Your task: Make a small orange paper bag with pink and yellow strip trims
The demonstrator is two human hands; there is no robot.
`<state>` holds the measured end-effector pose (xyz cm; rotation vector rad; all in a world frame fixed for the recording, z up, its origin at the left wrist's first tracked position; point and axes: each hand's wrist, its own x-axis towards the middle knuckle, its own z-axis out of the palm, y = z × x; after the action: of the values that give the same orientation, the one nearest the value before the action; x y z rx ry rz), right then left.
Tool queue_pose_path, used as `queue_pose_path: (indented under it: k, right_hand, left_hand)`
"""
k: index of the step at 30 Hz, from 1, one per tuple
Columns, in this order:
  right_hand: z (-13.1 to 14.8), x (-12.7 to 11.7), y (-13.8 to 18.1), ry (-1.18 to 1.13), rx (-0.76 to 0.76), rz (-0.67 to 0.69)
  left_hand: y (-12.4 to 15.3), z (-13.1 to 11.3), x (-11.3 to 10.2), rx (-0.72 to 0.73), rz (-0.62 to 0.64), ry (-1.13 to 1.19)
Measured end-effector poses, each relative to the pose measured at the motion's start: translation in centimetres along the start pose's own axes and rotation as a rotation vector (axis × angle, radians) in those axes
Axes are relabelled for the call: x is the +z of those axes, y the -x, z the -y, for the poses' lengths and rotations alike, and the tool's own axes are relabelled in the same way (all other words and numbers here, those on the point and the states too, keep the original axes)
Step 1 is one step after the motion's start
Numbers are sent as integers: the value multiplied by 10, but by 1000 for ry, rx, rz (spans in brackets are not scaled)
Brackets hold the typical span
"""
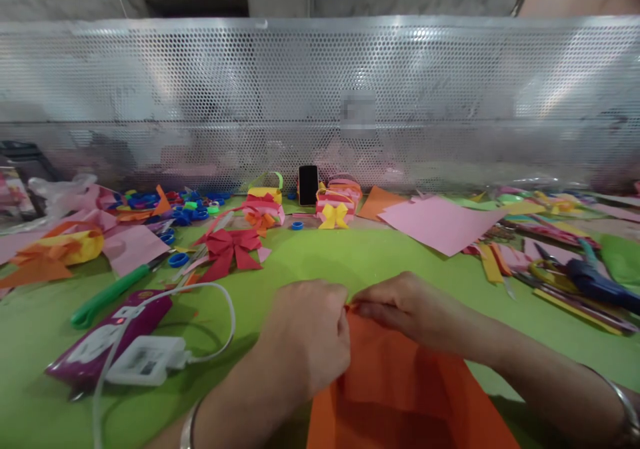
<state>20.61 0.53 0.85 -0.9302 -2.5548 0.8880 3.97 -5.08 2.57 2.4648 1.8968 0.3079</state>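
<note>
An orange paper sheet (pixel 400 389) lies on the green table (pixel 350 256) right in front of me, partly folded. My left hand (pixel 305 336) is closed, pinching the paper's far edge with its fingers curled under. My right hand (pixel 400 306) is closed too, with fingertips pressed on the same top edge, meeting the left hand there. Both wrists wear a metal bangle.
A red paper bow (pixel 227 249), small paper baskets (pixel 335 206) and a dark phone (pixel 308 184) stand further back. At left lie green scissors (pixel 110 292), a purple pack (pixel 107 336) and a white charger (pixel 147 359) with its cable. Pink paper (pixel 440 222) and a blue glue gun (pixel 597 282) are at right. A perforated metal screen (pixel 320 102) closes the back.
</note>
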Motion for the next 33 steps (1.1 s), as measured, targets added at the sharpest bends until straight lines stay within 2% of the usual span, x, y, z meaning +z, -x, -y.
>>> queue_pose_path:
  k: [4,8,13,20,24,29,33]
  right_hand:
    - [-4,-4,-3,-123,-6,69]
    - [-2,-7,-3,-77,-63,69]
    - [1,-8,-1,58,-109,72]
    - [3,6,1,425,-36,-38]
    - [3,14,2,410,-90,-99]
    - [3,13,-1,416,-15,-125]
    - [0,9,-1,375,-8,-137]
  left_hand:
    - [-1,4,3,12,-27,23]
    - [-1,7,5,27,28,36]
    - [0,6,4,-21,-7,83]
    - [1,-1,3,-34,-50,94]
    - [1,-3,5,-1,-51,132]
    - [2,-3,7,12,-87,192]
    - [-2,-1,8,-28,-71,439]
